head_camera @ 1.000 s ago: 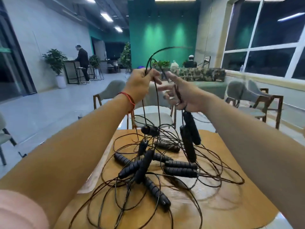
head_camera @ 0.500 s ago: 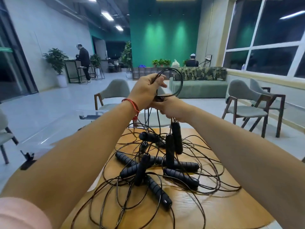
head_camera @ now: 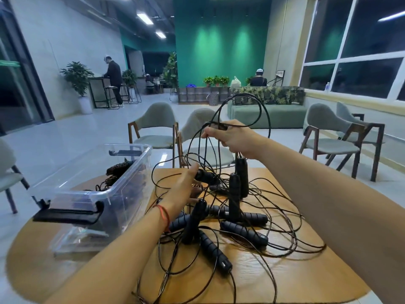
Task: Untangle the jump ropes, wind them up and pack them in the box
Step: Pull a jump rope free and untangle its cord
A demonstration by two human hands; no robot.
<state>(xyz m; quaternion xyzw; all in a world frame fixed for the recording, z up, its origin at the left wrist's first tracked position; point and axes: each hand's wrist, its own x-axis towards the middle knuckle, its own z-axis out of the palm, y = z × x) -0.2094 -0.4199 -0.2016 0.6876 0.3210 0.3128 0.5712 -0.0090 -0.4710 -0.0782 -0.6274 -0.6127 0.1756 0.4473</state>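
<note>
Left of rope tangle (head_camera: 242, 231): clear box (head_camera: 122, 194); chairs (head_camera: 154, 126) beyond table (head_camera: 285, 279).

Cool ceiling strip lights (head_camera: 144, 18) and spotlights washing the green wall (head_camera: 219, 40) light the room evenly, the windows (head_camera: 361, 51) are dark, glare streaks the clear box (head_camera: 92, 176), wide-angle distortion bends the edges, and detail is slightly soft.

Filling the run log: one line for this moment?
phase: untangling | right hand: grips cord | left hand: at handle, grip unclear | box: open
</note>
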